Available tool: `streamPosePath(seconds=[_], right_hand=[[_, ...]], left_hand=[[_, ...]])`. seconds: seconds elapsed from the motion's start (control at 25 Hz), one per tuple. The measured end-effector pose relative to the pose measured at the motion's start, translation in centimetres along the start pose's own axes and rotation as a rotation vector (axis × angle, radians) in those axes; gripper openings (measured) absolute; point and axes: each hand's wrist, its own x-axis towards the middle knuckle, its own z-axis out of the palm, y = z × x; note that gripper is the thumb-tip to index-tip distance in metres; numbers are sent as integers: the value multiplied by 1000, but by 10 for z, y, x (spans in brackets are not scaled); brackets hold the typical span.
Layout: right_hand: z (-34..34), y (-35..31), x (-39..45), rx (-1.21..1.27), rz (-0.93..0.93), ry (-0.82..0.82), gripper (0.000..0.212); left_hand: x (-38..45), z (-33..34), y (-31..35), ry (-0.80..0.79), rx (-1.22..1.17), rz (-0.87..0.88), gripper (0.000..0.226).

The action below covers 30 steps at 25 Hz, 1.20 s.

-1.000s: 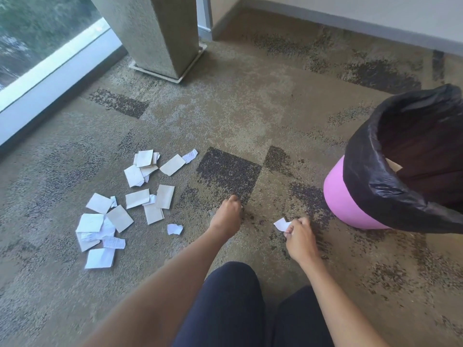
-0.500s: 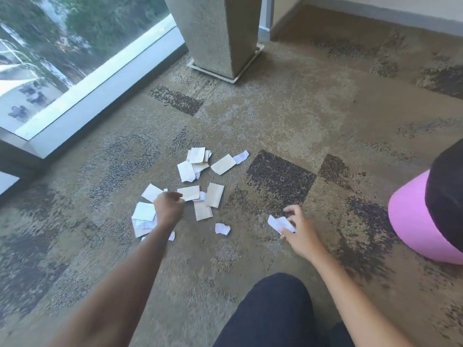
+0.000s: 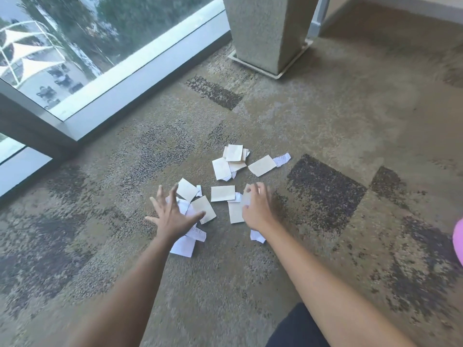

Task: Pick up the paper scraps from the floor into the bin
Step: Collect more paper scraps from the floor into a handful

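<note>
Most of the paper scraps [image 3: 223,193] still on the carpet [image 3: 325,116], mid-frame; left hand [image 3: 172,216] splayed flat on the near-left cluster, gripping nothing; right hand [image 3: 258,209] curled on a scrap, actual grip unclear from blur; bin [image 3: 459,242] at far right edge, contents unseen; bulk remaining.

We see paper scraps [image 3: 223,193] that are white and pale tan. The carpet [image 3: 325,116] is brown-grey with dark speckled patches. The bin [image 3: 459,240] shows pink at the right edge. The pillar [image 3: 265,31] is speckled grey.
</note>
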Motion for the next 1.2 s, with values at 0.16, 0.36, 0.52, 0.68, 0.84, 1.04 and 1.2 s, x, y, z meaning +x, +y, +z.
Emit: streamPosePath(seconds=[0.16,0.36,0.52,0.68,0.84,1.04,1.2], right_hand=[[19,-22,20,-27,234,-175,104],[38,-58,33,-68,136,-238,112],[54,-71,16,-203,-99,-332,97],[55,-53,-6,-400,-250,-327,98],[53,-36,-24,-470,-331,-347,93],[57,-14,-58,-544,-385,-247,65],[56,2,-81,-642,-417,-220,57]], left_hand=[[24,1,10,-129,270,180,116],[48,-12,4,-403,293,219,105],[42,-27,-8,-521,331,212,121],[10,-25,-19,-589,383,201,148],[-17,-15,-16,-567,543,235,154],[-32,-15,-19,-433,399,280,103],[-48,-4,-19,-280,350,205,52]])
